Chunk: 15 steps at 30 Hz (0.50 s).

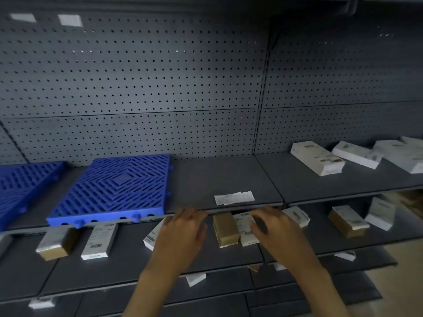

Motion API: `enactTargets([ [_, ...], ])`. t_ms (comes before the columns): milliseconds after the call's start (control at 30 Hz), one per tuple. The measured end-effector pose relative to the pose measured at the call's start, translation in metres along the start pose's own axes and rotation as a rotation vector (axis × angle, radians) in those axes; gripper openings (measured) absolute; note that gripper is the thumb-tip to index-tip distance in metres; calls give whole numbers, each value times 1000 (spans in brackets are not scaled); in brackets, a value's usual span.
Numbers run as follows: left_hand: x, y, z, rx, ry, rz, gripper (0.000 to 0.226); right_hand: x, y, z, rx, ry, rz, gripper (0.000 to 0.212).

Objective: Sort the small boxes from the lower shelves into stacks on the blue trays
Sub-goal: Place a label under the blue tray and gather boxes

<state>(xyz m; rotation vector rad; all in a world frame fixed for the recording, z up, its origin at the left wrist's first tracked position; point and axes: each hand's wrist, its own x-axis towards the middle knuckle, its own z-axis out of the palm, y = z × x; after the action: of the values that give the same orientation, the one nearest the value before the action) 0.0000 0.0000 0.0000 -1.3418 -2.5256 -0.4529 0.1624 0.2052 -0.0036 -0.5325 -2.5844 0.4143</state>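
Two trays are set side by side at the left of the upper shelf [217,177]: the left tray [23,181] is cut off by the edge of view, and the right tray [112,191] reaches the shelf's front edge. Paper slips [234,197] lie right of it, near the front. Further right, a group of boxes [317,157] lies toward the back. A pegboard [137,88] stands behind. On the lower shelf [128,255], two boxes [55,244] lie at the left, below the right tray. Another box [151,239] is partly hidden under the left hand [183,229]. A touching pair [225,229] lies between the hands, its right member partly covered by the right hand [272,227]. Three more boxes [348,220] lie to the right.
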Motion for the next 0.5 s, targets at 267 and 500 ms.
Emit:
enactTargets([
  [267,41,19,48,-94,74,-82,33,36,51,44,70,61,-74,37],
  [500,56,29,84,-45,113,-200,37,46,68,69,144,71,-53,42],
])
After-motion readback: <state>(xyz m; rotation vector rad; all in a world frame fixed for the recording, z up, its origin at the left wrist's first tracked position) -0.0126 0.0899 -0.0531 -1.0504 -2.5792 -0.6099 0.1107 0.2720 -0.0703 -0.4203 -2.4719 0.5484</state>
